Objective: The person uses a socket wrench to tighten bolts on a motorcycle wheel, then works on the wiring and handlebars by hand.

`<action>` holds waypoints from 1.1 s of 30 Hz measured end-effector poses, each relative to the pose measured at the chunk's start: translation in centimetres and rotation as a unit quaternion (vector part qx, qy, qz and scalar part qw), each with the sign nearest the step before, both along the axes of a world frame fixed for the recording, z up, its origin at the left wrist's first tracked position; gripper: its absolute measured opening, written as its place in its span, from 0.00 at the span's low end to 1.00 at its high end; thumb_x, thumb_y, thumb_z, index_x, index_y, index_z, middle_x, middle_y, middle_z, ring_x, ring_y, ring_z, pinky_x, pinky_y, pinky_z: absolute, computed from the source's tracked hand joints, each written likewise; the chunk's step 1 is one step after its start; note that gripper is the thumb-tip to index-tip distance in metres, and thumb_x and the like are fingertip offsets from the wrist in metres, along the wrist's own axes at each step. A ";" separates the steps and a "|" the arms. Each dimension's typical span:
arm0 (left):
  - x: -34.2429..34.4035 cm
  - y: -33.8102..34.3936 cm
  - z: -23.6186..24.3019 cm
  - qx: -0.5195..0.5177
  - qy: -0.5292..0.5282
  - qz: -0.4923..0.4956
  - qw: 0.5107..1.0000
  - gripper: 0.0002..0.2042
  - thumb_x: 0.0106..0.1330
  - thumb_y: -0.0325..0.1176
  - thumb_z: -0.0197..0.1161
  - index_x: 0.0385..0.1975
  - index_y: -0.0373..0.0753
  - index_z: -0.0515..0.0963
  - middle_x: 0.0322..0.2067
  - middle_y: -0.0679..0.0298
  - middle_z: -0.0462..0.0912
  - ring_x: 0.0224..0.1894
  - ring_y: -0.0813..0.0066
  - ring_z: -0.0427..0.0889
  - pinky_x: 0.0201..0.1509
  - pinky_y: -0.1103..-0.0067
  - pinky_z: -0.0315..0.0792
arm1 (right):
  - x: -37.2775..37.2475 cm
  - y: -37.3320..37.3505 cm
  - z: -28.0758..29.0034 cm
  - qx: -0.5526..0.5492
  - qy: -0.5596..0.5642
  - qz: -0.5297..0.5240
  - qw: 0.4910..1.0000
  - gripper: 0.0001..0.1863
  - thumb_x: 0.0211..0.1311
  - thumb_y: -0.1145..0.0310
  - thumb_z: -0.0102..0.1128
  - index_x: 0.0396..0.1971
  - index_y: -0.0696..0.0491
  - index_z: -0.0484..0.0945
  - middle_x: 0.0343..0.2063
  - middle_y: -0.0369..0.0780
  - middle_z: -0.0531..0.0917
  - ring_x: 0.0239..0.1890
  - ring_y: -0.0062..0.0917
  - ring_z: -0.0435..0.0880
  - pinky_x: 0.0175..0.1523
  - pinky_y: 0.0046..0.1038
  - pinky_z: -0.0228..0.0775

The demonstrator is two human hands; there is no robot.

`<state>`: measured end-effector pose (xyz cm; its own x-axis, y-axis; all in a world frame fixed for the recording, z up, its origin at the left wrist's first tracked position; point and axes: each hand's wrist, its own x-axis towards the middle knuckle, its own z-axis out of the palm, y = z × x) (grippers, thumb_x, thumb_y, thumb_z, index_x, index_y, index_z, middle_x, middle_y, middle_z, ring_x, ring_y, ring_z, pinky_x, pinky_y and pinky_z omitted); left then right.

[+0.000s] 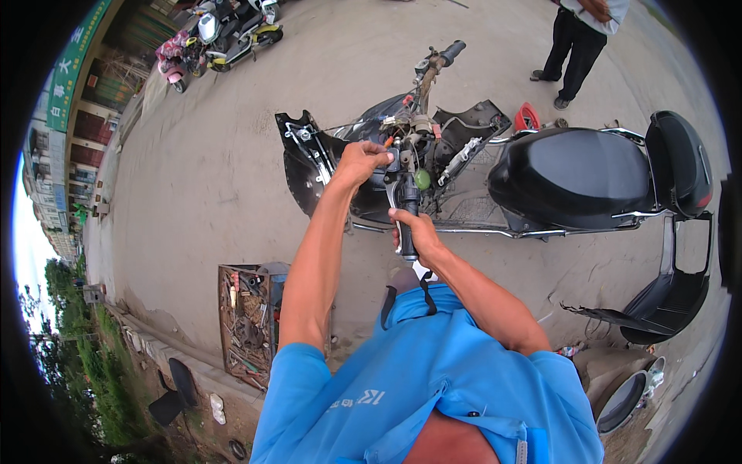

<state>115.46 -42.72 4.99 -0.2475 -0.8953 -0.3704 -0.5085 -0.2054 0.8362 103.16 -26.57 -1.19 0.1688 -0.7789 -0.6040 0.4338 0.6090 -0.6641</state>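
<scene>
A scooter with its front panels off stands before me, wires and parts bared around its handlebar (pixel 430 85). My right hand (pixel 421 233) is closed around the near handlebar grip (pixel 408 203) and the silver brake lever (pixel 399 246) beside it. At the inner end of that grip, my left hand (pixel 362 164) pinches with thumb and forefinger at a small dark housing (pixel 393 161); whether anything is between the fingertips is hidden. A small orange part (pixel 389 142) shows just beyond the fingertips. A round green part (pixel 422 179) sits by the grip.
The black seat (pixel 572 174) and rear box (pixel 679 162) lie to the right. A tool box (pixel 247 325) sits on the ground at lower left, a removed black panel (pixel 668 309) at lower right. Beyond the scooter are a red funnel (pixel 527 117) and a standing person (pixel 576 50).
</scene>
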 end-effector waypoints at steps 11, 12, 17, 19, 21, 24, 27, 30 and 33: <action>-0.2 0.3 0.3 -0.005 0.005 0.022 1.000 0.17 0.54 0.34 0.75 0.39 0.29 0.84 0.34 0.56 0.86 0.40 0.70 0.80 0.50 0.74 0.71 | -0.4 -0.4 -1.4 0.012 -0.005 0.048 0.999 0.28 0.58 0.48 0.68 0.47 0.55 0.75 0.38 0.44 0.84 0.36 0.27 0.85 0.41 0.28 0.76; -0.2 0.4 0.3 -0.011 0.004 0.017 1.000 0.17 0.54 0.34 0.75 0.38 0.29 0.84 0.35 0.55 0.86 0.40 0.70 0.80 0.51 0.74 0.71 | -0.2 -0.2 -0.8 0.003 -0.047 0.013 0.999 0.29 0.58 0.47 0.68 0.46 0.56 0.75 0.38 0.45 0.84 0.35 0.28 0.85 0.40 0.27 0.76; 0.0 0.4 0.4 -0.035 0.010 -0.013 0.999 0.16 0.56 0.36 0.75 0.39 0.32 0.84 0.33 0.62 0.84 0.37 0.75 0.77 0.45 0.76 0.70 | -0.2 0.0 0.5 0.014 -0.242 0.003 0.970 0.30 0.58 0.45 0.67 0.46 0.57 0.72 0.42 0.51 0.83 0.42 0.37 0.86 0.49 0.31 0.76; 0.0 0.1 0.1 -0.039 -0.006 -0.008 0.999 0.16 0.56 0.36 0.74 0.39 0.32 0.84 0.33 0.61 0.84 0.38 0.75 0.78 0.47 0.76 0.70 | -0.4 -0.4 -1.0 -0.013 -0.186 0.022 0.982 0.28 0.59 0.47 0.66 0.44 0.56 0.71 0.38 0.49 0.85 0.37 0.35 0.87 0.43 0.30 0.78; -0.1 0.3 -0.1 -0.034 0.000 -0.004 0.999 0.15 0.54 0.33 0.75 0.37 0.29 0.84 0.38 0.53 0.86 0.44 0.68 0.81 0.53 0.73 0.71 | -0.7 -0.4 -1.6 -0.001 -0.007 0.033 0.999 0.27 0.60 0.48 0.66 0.44 0.56 0.71 0.33 0.48 0.85 0.31 0.33 0.87 0.34 0.28 0.78; 0.2 0.2 -0.7 -0.050 0.019 -0.004 0.999 0.16 0.54 0.35 0.75 0.37 0.30 0.84 0.36 0.55 0.85 0.41 0.69 0.81 0.50 0.73 0.72 | -0.3 -0.3 0.4 -0.015 0.000 0.011 1.000 0.27 0.59 0.49 0.67 0.43 0.57 0.71 0.30 0.46 0.85 0.28 0.31 0.86 0.31 0.27 0.76; 0.3 0.3 -0.8 -0.049 0.018 0.001 0.999 0.15 0.54 0.35 0.75 0.35 0.30 0.84 0.34 0.56 0.85 0.39 0.70 0.81 0.49 0.73 0.73 | -0.2 -0.1 1.1 0.024 -0.085 -0.015 0.996 0.28 0.61 0.50 0.67 0.48 0.57 0.71 0.36 0.50 0.85 0.35 0.34 0.87 0.39 0.29 0.77; 0.4 -0.1 -0.9 -0.042 0.017 -0.015 0.999 0.17 0.54 0.37 0.75 0.38 0.31 0.84 0.36 0.56 0.85 0.41 0.69 0.81 0.51 0.72 0.72 | 0.1 0.0 1.9 0.019 -0.200 -0.018 0.980 0.26 0.60 0.52 0.67 0.46 0.57 0.71 0.34 0.48 0.84 0.32 0.34 0.86 0.36 0.30 0.79; 0.4 -0.2 -0.8 -0.034 0.020 -0.034 0.999 0.19 0.55 0.38 0.75 0.41 0.32 0.83 0.38 0.55 0.85 0.44 0.68 0.81 0.54 0.72 0.71 | -0.6 -0.4 0.1 0.008 0.004 0.012 1.000 0.23 0.59 0.54 0.68 0.43 0.55 0.70 0.27 0.43 0.82 0.24 0.29 0.83 0.28 0.29 0.79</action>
